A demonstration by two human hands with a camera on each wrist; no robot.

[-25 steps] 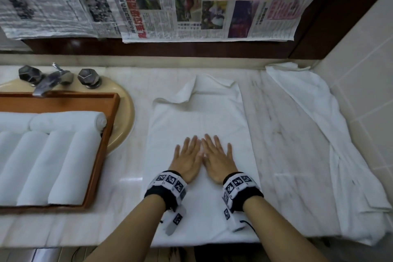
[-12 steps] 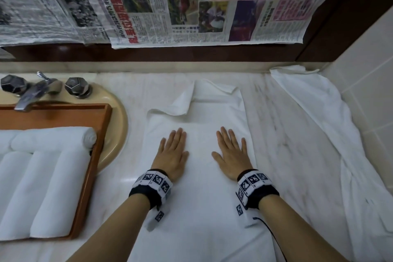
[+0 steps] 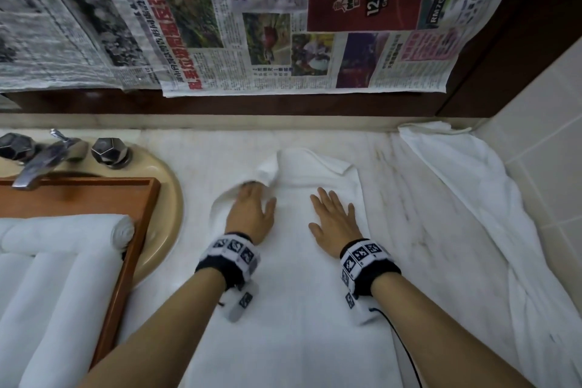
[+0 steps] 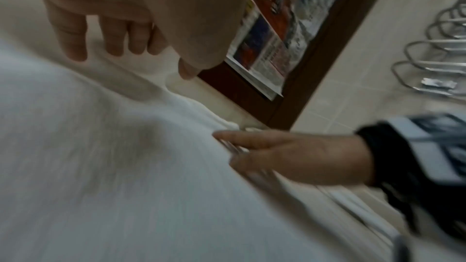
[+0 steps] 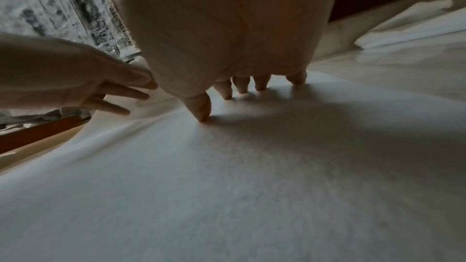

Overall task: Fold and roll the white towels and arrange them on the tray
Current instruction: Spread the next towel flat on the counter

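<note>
I have the towel spread on the counter beside the tray. My right hand presses flat, anchoring it; my left hand reaches the flipped far corner, fingers seemingly loose, though blur hides any pinch.

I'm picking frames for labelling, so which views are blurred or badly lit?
Head view: dim but sharp, edges bent by the wide lens. Left wrist view: motion-blurred, right hand smeared. Right wrist view: sharper; right hand shadows the towel.
</note>
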